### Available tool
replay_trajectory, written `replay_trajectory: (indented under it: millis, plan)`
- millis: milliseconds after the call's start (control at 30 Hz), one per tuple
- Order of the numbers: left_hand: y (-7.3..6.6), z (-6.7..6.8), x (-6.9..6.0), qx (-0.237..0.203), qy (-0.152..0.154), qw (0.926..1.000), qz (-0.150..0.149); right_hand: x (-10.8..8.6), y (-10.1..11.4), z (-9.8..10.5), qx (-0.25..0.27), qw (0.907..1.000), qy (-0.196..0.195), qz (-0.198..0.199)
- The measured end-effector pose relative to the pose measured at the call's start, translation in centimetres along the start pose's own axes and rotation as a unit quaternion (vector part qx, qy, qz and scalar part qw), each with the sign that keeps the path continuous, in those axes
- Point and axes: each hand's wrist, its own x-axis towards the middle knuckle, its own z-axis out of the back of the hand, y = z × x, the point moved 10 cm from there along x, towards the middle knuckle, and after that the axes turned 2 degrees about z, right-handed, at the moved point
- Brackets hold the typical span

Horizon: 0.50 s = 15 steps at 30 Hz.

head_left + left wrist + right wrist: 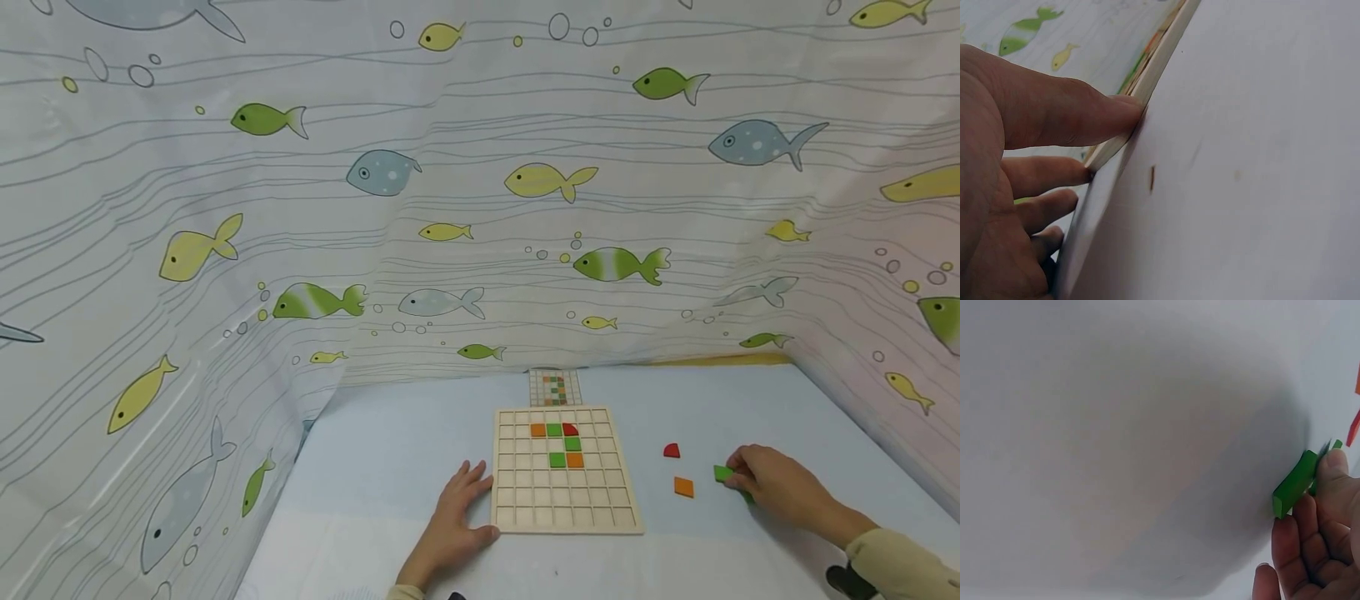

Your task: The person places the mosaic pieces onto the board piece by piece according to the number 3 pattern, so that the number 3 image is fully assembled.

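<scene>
Board: pale, wood-like square (592, 497), thin ridges dividing it into square cells; lies flat on the table (390, 450).
Set tiles: six flat pieces in its upper cells, orange (538, 430), green and red; the red piece (570, 429) has one rounded corner (the rest look square).
Card: small gridded sheet (536, 388) with a coloured pattern, just beyond the board's far edge.
Loose tiles: a red quarter-round (672, 451) and an orange square (683, 487), right of the board; a flat green piece (722, 473) at the right fingertips.
Backdrop: creased sheet (480, 117) printed with fish and wavy lines.
Left hand (459, 510): spread; fingers at the board's left edge, thumb against its near corner.
Right hand (783, 485): fingers bent, thumb close to them, pinching a thick-edged green tile (1295, 484).
</scene>
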Motion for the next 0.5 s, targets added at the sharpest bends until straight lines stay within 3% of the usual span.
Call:
replay_trajectory:
  millis: [500]
  plan:
    - [0.1,0.0,0.0,0.001,0.001,1.0000,0.006,1.0,2.0,0.8,-0.042,0.9972,-0.049,0.039]
